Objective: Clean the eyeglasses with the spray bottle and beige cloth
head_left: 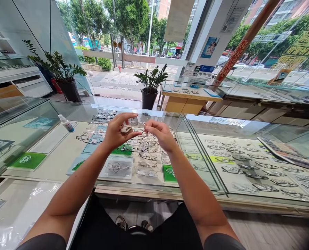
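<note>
Over the glass display counter [113, 188], my left hand [115, 130] holds a small folded beige cloth [126, 130] against its fingers. Its thumb and forefinger reach around what looks like a thin-rimmed pair of eyeglasses [136, 122], hard to separate from the frames below. My right hand [161, 133] is closed in a pinch at the right side of these eyeglasses, close to my left thumb tip. Under the glass lie rows of eyeglass frames [147, 156]. A white spray bottle [66, 123] with blue liquid stands to the left of my left hand.
More eyeglasses [257, 175] fill the right-hand case, with a magazine [287, 149] on its glass. A green card [26, 160] lies at the left. Potted plants [149, 92] and a wooden display table [188, 102] stand beyond the counter, before the windows.
</note>
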Motion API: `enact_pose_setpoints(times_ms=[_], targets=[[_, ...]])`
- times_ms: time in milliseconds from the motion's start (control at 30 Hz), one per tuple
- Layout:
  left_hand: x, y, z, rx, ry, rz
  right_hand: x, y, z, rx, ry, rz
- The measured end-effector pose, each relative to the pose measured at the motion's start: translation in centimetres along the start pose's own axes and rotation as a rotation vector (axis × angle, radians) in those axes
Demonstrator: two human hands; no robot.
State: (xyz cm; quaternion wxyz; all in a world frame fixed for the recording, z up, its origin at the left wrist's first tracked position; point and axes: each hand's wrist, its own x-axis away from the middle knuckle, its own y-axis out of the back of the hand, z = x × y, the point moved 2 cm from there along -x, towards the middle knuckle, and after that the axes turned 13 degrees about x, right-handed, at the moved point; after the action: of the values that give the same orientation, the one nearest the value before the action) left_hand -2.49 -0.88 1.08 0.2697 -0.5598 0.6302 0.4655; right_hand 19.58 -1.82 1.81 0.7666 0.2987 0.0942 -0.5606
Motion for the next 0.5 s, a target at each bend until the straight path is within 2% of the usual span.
enact_pose_setpoints(times_ms=[100, 167, 233, 300, 400, 500], targets=[[0.2, 0.1, 0.1, -0.024, 0.051, -0.112, 0.5, 0.4, 0.4, 0.158, 0.098, -0.337], [0.3, 0.2, 0.2, -0.032, 0.057, -0.23, 0.8, 0.6, 0.3, 0.194, 0.128, -0.47], [0.3, 0.4, 0.2, -0.015, 0.048, -0.336, 0.9, 0.7, 0.0, 0.216, 0.137, -0.503], [0.3, 0.5, 0.4, 0.014, 0.035, -0.408, 0.8, 0.7, -0.2, 0.273, 0.159, -0.474], [0.2, 0.5, 0.7, 0.041, 0.026, -0.455, 0.7, 0.1, -0.4, 0.375, 0.201, -0.416], [0.4, 0.3, 1.1, 0.041, 0.054, -0.458, 0.7, -0.4, -0.7, 0.425, 0.2, -0.456]])
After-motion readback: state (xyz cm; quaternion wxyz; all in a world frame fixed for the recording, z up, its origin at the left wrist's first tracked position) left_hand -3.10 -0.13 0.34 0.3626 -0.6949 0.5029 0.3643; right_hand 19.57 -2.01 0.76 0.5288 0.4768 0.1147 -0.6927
